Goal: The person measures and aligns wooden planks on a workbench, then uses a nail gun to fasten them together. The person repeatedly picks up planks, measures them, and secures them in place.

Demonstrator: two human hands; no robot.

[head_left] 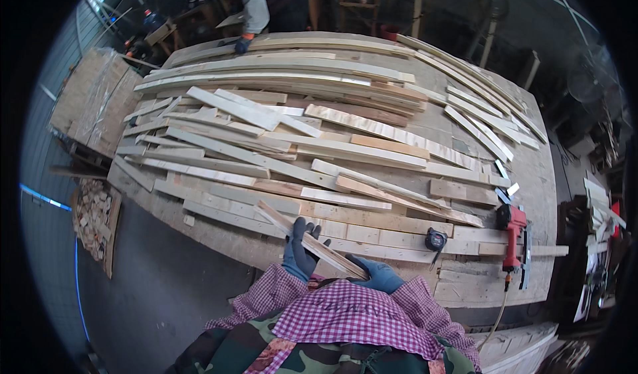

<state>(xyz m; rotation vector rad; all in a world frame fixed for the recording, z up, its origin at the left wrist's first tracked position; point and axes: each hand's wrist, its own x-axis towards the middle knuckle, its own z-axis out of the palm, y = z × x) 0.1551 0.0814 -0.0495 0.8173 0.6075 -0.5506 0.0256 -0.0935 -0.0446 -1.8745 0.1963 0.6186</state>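
Observation:
Both my hands, in blue-grey work gloves, hold a narrow wooden slat point(329, 253) that slants from upper left to lower right at the near edge of the table. My left hand point(300, 253) is wrapped round its middle. Toward the lower end, my right hand point(380, 276) grips it, with some fingers hidden behind it. Just beyond the hands, long pale boards point(372, 234) lie side by side on the worktable point(458, 284). To the right of the hands rest a black tape measure point(435, 240) and a red air nailer point(512, 231) with a hose.
Many loose wooden strips point(266, 111) cover the table, some crossing or stacked. A co-worker's gloved hand point(244, 43) touches boards at the far side. A wrapped box stack point(96, 101) stands left, above a bin of wood offcuts point(95, 218). The air hose point(500, 314) hangs over the near edge.

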